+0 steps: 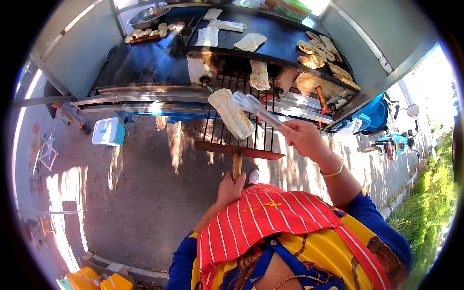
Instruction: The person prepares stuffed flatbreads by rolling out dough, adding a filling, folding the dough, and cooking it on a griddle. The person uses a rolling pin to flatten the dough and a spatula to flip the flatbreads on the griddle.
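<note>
My left hand (229, 191) grips the wooden handle (237, 163) of a pulled-out grill rack (217, 148). My right hand (302, 137) is closed on silver tongs (266, 116), whose head lies against the right side of a long pale flatbread wrap (226, 111) on the rack. Another wrap (259, 75) lies farther back on the rack, just under the griddle's edge. Above, a black griddle (280, 43) bears several pale pieces of dough (250, 42) and, at the right, several browned flatbreads (311, 60).
A left griddle (140, 67) holds small dough rounds (145, 32) and a steel bowl (147, 18). Metal panels (372, 38) flank the stall. A cooler (107, 131) and a folding stool (44, 154) are on the pavement. Blue tubs (374, 113) and a scooter (391, 145) are at right. A person's leg (72, 116) shows at left.
</note>
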Available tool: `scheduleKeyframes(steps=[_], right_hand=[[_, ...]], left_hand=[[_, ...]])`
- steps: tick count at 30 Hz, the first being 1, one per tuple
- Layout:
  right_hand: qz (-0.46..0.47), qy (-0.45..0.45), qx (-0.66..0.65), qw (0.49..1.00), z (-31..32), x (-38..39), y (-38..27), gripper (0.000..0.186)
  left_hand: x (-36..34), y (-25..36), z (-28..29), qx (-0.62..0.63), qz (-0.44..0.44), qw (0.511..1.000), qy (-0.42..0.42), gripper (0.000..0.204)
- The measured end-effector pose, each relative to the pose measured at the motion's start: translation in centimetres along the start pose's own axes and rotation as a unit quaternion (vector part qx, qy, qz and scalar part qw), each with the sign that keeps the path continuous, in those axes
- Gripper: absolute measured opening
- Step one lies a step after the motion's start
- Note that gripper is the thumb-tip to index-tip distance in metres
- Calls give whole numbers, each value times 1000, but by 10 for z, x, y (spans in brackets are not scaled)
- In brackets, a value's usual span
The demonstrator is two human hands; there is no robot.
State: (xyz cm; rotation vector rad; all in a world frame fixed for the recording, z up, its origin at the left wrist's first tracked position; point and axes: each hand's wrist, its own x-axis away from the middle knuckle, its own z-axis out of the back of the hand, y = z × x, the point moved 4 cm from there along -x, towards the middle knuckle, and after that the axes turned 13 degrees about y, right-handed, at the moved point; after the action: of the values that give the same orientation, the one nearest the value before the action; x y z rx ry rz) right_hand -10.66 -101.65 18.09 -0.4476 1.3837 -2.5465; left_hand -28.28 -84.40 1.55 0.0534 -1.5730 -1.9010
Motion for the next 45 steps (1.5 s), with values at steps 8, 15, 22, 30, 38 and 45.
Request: scheduleKeyframes(steps=[8,15,22,30,38,45], right_hand=[[-253,77,-419,869,-66,-92,99,34],[-232,135,-474,839,-80,-210,87,31],[-121,98,-245,957,-18,-166,102,28],[304,214,481,794,2,-64,59,47],[366,225,590,684,-14,25,40,49],[226,144,399,877,26,60,14,50]], left_hand=[[-5,-11,6,-90,15,996,14,48],[2,-6,5,-100,47,993,33,47],[3,-9,3,-94,47,994,30,46],[-9,-27,-3,-51,23,998,37,43],[-6,-9,0,-15,-16,1000,-5,41],[-4,-11,3,-11,-14,1000,4,41]])
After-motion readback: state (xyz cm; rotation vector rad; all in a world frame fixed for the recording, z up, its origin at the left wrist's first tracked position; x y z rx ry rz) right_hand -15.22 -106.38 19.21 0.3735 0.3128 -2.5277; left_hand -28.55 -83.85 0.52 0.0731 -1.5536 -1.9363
